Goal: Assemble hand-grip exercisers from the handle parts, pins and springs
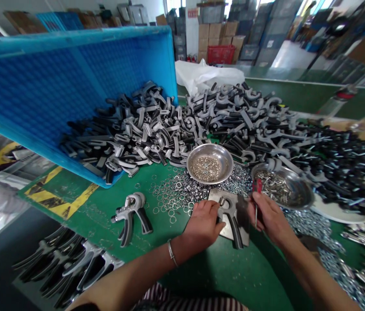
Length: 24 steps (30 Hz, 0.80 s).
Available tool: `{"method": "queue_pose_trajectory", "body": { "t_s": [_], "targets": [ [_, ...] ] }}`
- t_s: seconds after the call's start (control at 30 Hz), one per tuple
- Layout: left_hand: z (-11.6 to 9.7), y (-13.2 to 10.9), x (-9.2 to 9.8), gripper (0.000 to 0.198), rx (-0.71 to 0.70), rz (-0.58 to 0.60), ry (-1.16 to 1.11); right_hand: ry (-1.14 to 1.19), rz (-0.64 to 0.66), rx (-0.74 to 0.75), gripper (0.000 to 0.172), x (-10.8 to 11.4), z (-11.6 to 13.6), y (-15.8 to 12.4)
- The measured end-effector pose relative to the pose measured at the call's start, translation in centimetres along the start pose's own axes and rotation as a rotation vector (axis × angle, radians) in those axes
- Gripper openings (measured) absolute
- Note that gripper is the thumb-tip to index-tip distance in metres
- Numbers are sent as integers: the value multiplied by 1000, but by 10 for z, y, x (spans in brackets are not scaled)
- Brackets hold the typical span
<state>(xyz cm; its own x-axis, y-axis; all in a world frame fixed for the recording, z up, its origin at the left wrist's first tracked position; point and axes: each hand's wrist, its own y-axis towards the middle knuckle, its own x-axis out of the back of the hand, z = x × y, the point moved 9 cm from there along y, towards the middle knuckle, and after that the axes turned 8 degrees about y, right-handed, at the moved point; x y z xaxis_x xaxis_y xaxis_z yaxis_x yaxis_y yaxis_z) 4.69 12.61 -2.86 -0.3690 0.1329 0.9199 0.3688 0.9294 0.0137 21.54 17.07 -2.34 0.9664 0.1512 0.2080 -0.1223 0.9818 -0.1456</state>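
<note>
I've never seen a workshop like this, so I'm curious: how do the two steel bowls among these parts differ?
The central steel bowl holds a mass of tiny pale metal bits, while the right steel bowl holds longer silvery metal pieces. The central bowl sits clear of the hands; the right bowl lies just behind the right hand. Both are round, shallow and shiny.

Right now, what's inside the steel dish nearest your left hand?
The steel dish holds a heap of tiny silver metal parts, too small to identify; the heap hides the dish's floor at the centre.
</note>
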Motion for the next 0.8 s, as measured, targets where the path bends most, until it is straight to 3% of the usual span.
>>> {"method": "queue_pose_trajectory", "body": {
  "t_s": [0.13,0.23,0.3,0.37,0.47,0.53,0.63,0.8],
  "targets": [
    [-1,8,19,54,-62,14,-19,-720,33,16,32,60,-37,-15],
    [10,42,53,33,-159,-53,102,-910,27,179,29,67,-12,-10],
    [32,78,69,29,-117,-42,288,-933,61,348,26,40,27,4],
    [57,112,76,23,-45,17,443,-982,152,486,24,-5,61,28],
    [77,145,75,12,-28,74,512,-1083,226,539,18,-67,85,76],
    [82,152,70,12,-38,81,523,-1123,241,523,12,-93,85,106],
    [85,148,63,18,-55,51,508,-1164,262,475,17,-109,71,135],
    [88,139,64,19,-51,-19,422,-1176,231,420,24,-104,55,143]
  ]
}}
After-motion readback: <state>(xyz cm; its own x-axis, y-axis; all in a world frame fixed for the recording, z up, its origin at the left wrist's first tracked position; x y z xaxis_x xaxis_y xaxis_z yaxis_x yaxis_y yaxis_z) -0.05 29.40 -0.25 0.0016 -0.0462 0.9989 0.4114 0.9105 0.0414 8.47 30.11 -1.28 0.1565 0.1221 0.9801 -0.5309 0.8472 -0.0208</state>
